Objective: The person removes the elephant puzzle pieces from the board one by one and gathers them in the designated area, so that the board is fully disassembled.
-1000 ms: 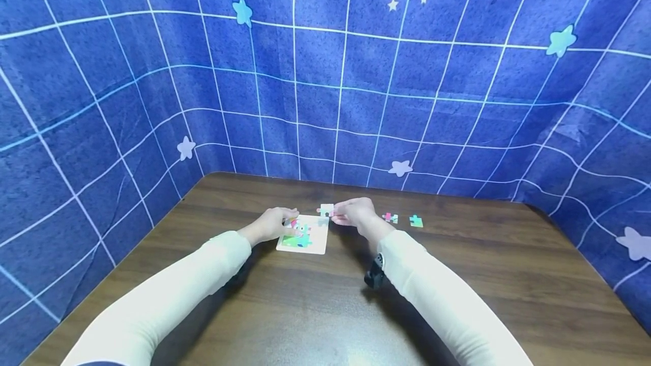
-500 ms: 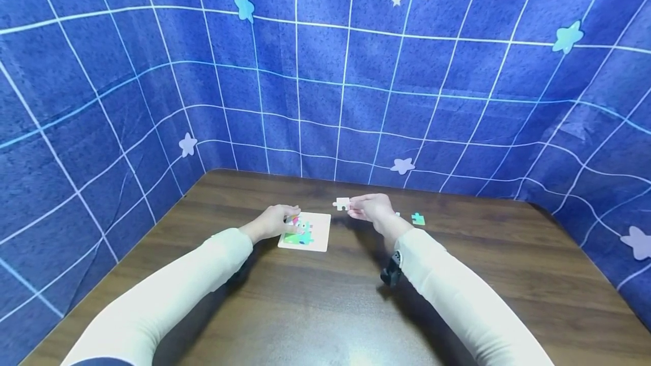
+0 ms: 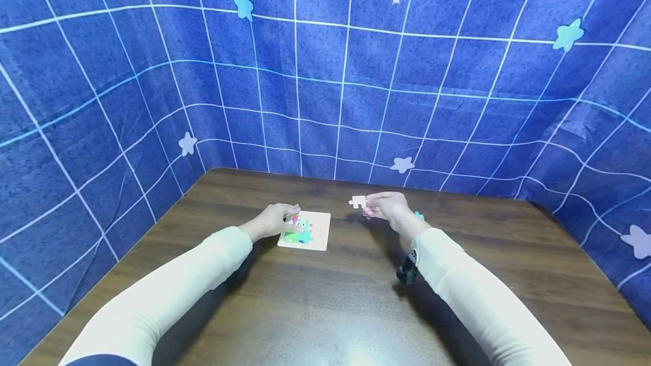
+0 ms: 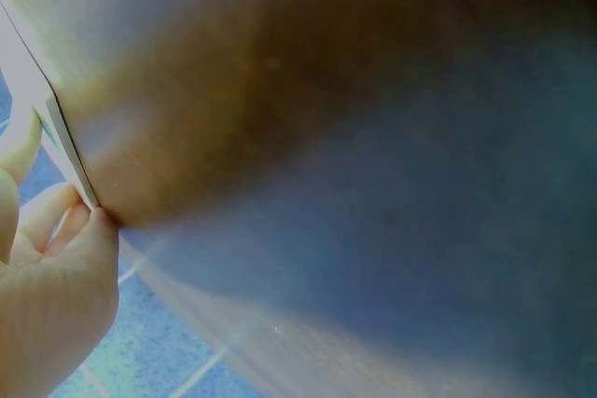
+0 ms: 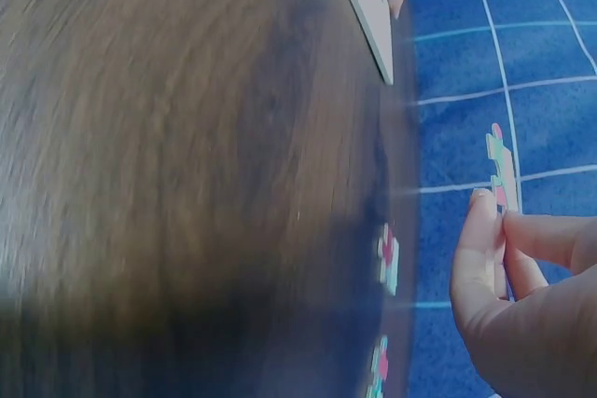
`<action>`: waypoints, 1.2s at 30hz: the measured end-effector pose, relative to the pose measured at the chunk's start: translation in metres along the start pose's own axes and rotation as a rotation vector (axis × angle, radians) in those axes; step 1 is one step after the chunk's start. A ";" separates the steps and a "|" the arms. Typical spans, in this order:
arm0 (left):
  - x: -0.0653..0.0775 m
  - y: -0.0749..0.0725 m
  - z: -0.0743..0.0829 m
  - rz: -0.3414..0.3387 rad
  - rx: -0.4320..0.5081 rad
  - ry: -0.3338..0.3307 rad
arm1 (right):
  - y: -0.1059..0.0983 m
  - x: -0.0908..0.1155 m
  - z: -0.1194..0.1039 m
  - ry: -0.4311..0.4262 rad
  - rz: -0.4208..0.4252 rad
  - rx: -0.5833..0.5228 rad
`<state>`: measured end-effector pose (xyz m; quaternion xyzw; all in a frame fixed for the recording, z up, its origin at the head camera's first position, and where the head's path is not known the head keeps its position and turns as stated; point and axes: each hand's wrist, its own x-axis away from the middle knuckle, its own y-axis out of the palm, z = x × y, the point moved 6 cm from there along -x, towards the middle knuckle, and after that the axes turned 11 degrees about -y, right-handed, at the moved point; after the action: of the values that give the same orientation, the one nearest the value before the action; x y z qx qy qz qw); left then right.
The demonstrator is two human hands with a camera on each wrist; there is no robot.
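My left hand (image 3: 270, 222) grips the left side of a small square puzzle board (image 3: 320, 236) lying on the table. The thumb reaches over its colourful picture, part of which is assembled at the left; the right part is pale and bare. In the left wrist view the fingers (image 4: 89, 240) pinch the board's edge (image 4: 65, 137). To the right of the board, my right hand (image 3: 389, 207) holds a puzzle piece (image 3: 358, 201) above the table. The right wrist view shows this piece (image 5: 501, 167) pinched between thumb and fingers, its tabs pointing away from the hand.
Loose puzzle pieces lie on the wooden table (image 3: 315, 298): a pinkish one (image 5: 388, 258) and another (image 5: 378, 370) beyond it. In the head view a teal piece (image 3: 419, 215) shows partly behind the right wrist. A blue curtain (image 3: 325, 83) with a white grid hangs behind the table.
My right hand has carried the puzzle piece rightward, away from the board's upper right corner, to above the loose pieces. My left hand keeps its place on the board.
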<state>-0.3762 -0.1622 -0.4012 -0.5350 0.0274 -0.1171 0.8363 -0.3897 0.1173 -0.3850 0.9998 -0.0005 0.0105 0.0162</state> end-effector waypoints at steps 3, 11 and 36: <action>-0.002 0.000 -0.001 0.007 0.003 0.001 | -0.008 0.000 0.000 0.000 0.015 0.011; -0.005 0.003 -0.001 0.002 0.005 -0.007 | -0.031 -0.002 -0.001 -0.015 0.061 0.034; -0.006 0.002 -0.004 -0.011 0.016 -0.017 | -0.113 0.010 -0.007 -0.021 0.101 0.059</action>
<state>-0.3826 -0.1634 -0.4049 -0.5293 0.0165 -0.1174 0.8401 -0.3793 0.2305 -0.3814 0.9986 -0.0508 0.0007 -0.0138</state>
